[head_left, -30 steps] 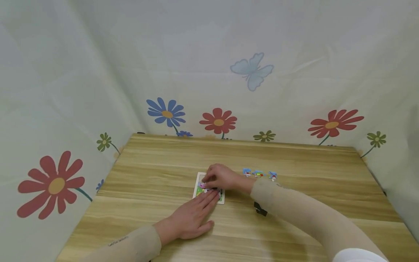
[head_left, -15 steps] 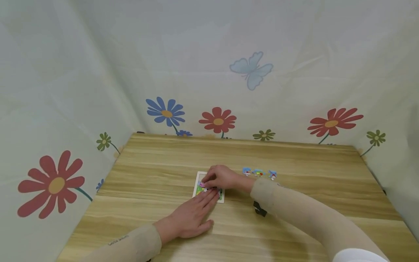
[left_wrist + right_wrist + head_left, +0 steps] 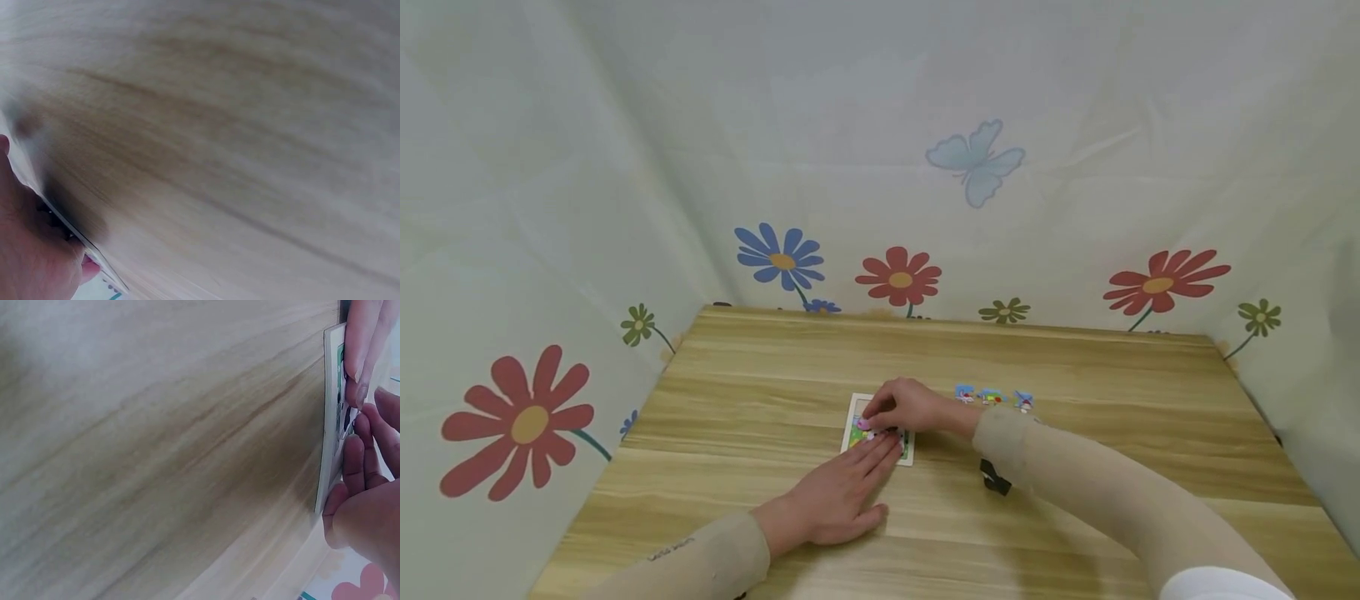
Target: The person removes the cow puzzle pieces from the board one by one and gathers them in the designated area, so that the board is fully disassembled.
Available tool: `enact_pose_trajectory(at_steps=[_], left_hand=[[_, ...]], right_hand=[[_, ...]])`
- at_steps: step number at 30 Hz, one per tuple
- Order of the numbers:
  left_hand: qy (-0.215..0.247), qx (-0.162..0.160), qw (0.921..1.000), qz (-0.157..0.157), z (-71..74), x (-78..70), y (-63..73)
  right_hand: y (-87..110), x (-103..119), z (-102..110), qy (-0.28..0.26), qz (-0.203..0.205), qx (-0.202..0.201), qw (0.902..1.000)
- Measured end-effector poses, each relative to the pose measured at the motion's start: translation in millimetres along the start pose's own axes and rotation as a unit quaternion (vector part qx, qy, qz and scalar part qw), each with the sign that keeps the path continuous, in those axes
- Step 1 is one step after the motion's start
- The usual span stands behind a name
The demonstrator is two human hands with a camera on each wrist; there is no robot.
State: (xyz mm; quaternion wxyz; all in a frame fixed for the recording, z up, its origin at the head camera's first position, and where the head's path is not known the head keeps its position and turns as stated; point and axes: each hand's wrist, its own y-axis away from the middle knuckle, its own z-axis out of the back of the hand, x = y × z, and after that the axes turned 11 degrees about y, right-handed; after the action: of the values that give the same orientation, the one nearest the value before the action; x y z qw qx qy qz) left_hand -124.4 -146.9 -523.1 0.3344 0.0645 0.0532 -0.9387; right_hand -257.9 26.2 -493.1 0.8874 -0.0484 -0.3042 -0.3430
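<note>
A small jigsaw puzzle board (image 3: 847, 437) with a pale rim lies flat on the table. Its picture is partly filled in and partly covered by fingers. My left hand (image 3: 835, 504) rests on the lower part with straight fingers, thumb spread out on the tabletop. From above, my right hand (image 3: 913, 407) reaches over the board's upper right and pinches a pink puzzle piece (image 3: 862, 424) at the left of the picture. In the right wrist view the right hand's curled fingers (image 3: 354, 464) meet the board's surface close to the left fingertips (image 3: 353, 387).
Three loose puzzle pieces, a blue one (image 3: 964, 392), a blue-green one (image 3: 993, 397) and another blue one (image 3: 1023, 401), lie in a row beyond the right forearm. A black object (image 3: 996, 477) shows under the right sleeve. Flower-printed cloth (image 3: 1075, 208) stands behind the wooden table (image 3: 760, 367).
Both hands keep almost the same place. The right fingertips shift very slightly over the pink piece, while the left hand stays pressed on the board.
</note>
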Motion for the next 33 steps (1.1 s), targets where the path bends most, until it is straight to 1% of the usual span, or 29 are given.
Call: enact_pose_trajectory(at_steps=[3,6,9,11,15,18,24,29,33], left_hand=[[-0.003,-0.001,1.0000,-0.003,0.8,-0.2,1.0],[-0.009,0.001,1.0000,-0.003,2.1,-1.4,0.9],[-0.008,0.005,1.0000,0.000,2.1,-2.0,1.2],[-0.008,0.008,0.9999,0.002,1.0,-1.9,1.3],[-0.007,0.005,1.0000,0.002,-2.5,-0.9,0.4],[-0.011,0.004,0.9999,0.001,-3.1,-0.2,-0.1],[-0.014,0.005,0.9999,-0.002,-0.1,-0.6,0.1],[-0.011,0.008,0.9999,-0.001,1.5,-1.4,0.6],[-0.010,0.011,0.9999,0.001,1.9,-1.8,0.8]], right_hand=[[0.3,0.1,-1.3,0.018,0.018,-0.014,0.9996],[1.9,-1.6,-3.0,0.045,0.049,-0.030,0.9973],[3.0,-1.5,-4.4,0.056,0.066,-0.033,0.9957],[3.0,-1.4,-5.5,0.045,0.059,-0.028,0.9968],[2.3,1.7,-5.1,0.021,0.012,-0.019,0.9995],[1.9,4.2,-3.4,0.018,-0.008,-0.015,0.9997],[2.9,6.3,-2.0,0.012,-0.010,-0.015,0.9998],[5.0,6.9,-3.9,0.021,-0.011,-0.019,0.9995],[7.6,7.1,-5.9,0.074,0.017,-0.040,0.9963]])
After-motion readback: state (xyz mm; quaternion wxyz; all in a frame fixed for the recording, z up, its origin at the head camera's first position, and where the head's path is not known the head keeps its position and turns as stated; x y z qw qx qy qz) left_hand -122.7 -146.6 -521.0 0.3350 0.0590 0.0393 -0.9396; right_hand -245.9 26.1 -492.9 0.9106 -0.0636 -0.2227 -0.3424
